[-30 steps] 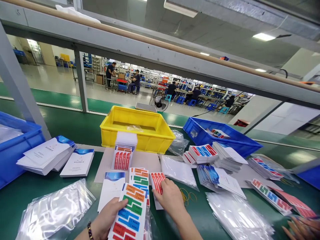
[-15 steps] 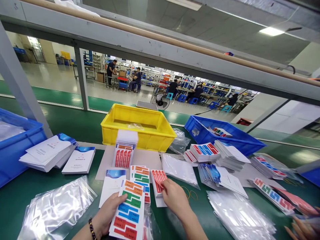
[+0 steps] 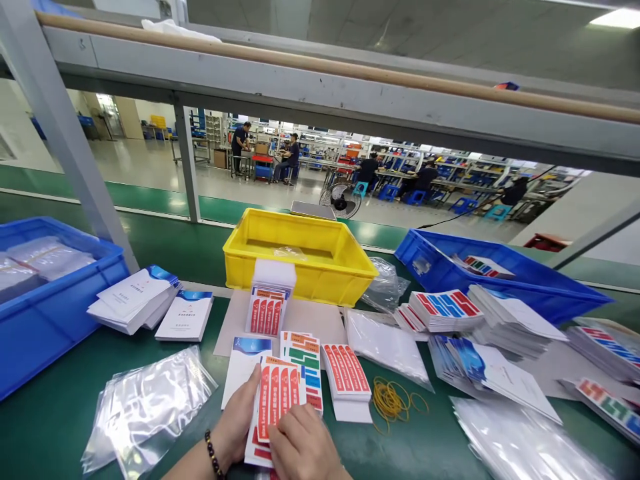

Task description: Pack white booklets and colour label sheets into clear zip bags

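My left hand [image 3: 239,417], wearing a beaded bracelet, is closed on sticker sheets by their left edge. On top is a sheet of red stickers [image 3: 279,393] with white lettering; a multicoloured sticker sheet [image 3: 256,455] peeks out below it. My right hand [image 3: 306,441] closes its fingers on the lower right part of the red sheet, partly hiding it. Just behind lie a white-and-blue booklet [image 3: 243,367] and a pile of multicoloured sticker sheets [image 3: 311,363]. A stack of red sticker sheets [image 3: 346,369] rests to the right of my hands.
Clear plastic bags [image 3: 150,407] lie at left, near booklet stacks [image 3: 185,317] and a blue bin [image 3: 60,313]. A yellow bin [image 3: 300,283] stands behind, a second blue bin [image 3: 500,267] at right. Rubber bands [image 3: 393,400] sit beside the red stack. A metal frame [image 3: 320,73] crosses above.
My right hand has taken a red sticker sheet from its stack and brought it left onto the multicoloured sheet in my left hand. The view has turned left, and a co-worker's hand at right is gone.
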Tool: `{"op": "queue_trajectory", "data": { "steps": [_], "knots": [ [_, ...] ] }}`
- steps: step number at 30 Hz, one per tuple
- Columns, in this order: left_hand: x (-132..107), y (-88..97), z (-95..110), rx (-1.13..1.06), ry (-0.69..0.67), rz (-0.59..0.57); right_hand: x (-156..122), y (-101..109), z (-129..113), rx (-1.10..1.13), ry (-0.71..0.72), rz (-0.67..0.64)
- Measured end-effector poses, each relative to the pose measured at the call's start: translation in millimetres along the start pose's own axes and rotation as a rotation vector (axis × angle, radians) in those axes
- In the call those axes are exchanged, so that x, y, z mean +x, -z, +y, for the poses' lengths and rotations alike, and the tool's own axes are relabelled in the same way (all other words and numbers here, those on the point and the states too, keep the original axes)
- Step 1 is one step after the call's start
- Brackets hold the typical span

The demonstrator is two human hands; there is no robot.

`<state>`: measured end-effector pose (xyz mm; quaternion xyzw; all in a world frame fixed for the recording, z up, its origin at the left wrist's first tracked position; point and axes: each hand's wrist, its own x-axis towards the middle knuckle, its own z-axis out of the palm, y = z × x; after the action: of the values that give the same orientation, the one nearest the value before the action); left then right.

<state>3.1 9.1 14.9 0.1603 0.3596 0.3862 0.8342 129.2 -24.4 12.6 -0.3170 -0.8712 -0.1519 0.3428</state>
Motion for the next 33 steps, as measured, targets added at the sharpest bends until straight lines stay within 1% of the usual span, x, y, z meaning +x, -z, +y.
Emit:
{"op": "queue_trajectory", "data": {
  "steps": [3,5,7,9,10,11,14,15,16,17,20,22,26,28,29,31,33],
  "knots": [
    [0,0.8,-1,0.068,-0.048,-0.006,-4,-5,-2,0.003,-0.012,0.013],
    [1,1.6,-3,0.128,-0.099,-0.040,-6,-6,-3,0.007,-0.023,0.025],
    [1,2.0,-5,0.159,-0.125,-0.087,-7,-5,-3,0.077,-0.036,0.038],
    [1,2.1,-6,0.154,-0.130,-0.123,-8,0,3,0.209,-0.121,0.031],
    [0,2.1,-6,0.149,-0.125,-0.128,-9,3,8,0.279,-0.216,0.025],
    [0,2.2,-6,0.148,-0.112,-0.125,-11,6,14,0.343,-0.354,0.016],
    [-2,3.1,-6,0.185,-0.069,-0.088,-19,10,35,0.531,-0.851,0.019],
    [-2,3.6,-6,0.202,-0.064,-0.084,-21,10,41,0.616,-0.969,0.018],
    [-2,4.1,-6,0.216,-0.068,-0.088,-23,9,45,0.708,-1.049,0.015],
    [-3,4.4,-6,0.228,-0.075,-0.097,-25,7,48,0.798,-1.096,0.012],
    [-4,4.3,-5,0.253,-0.082,-0.125,-26,3,52,1.006,-1.179,0.018],
    [-5,3.8,-5,0.270,-0.070,-0.130,-25,3,52,1.075,-1.204,0.035],
    [-5,3.9,-5,0.296,-0.079,-0.174,-23,4,53,1.041,-1.158,0.081],
    [-5,4.2,-6,0.308,-0.091,-0.203,-23,4,52,1.069,-1.185,0.112],
    [-5,4.2,-6,0.317,-0.093,-0.209,-22,4,50,1.124,-1.220,0.134],
    [-6,3.8,-6,0.348,-0.090,-0.208,-19,4,46,1.301,-1.292,0.163],
    [-6,3.5,-5,0.413,-0.093,-0.203,-16,5,42,1.489,-1.309,0.120]
  ]
}}
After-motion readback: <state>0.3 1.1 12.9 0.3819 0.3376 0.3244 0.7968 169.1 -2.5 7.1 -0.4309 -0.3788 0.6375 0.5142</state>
